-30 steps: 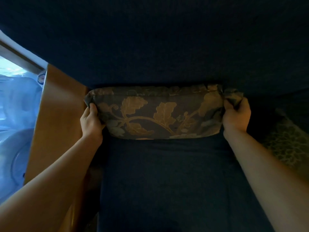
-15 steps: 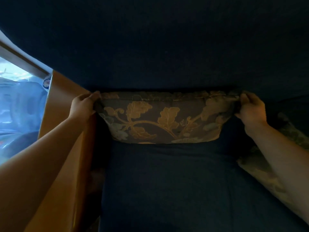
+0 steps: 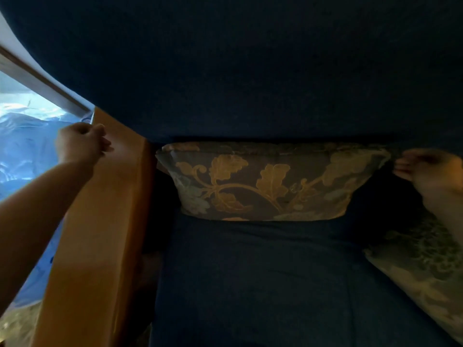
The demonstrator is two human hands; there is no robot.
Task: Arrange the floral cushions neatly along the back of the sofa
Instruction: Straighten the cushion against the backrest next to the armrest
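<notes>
Leaning on sofa back (image 3: 250, 71), floral cushion (image 3: 270, 184) untouched; left hand (image 3: 81, 142) fingers curled empty, right hand (image 3: 428, 171) fingers loosely spread.

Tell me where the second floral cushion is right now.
In the head view, the second floral cushion lies at the lower right on the sofa seat, under the right hand.

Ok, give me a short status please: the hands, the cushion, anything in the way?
Left hand off, loosely closed over wooden armrest. Right hand beside floral cushion, contact unclear. Cushion against sofa back. Second cushion lying right.
</notes>
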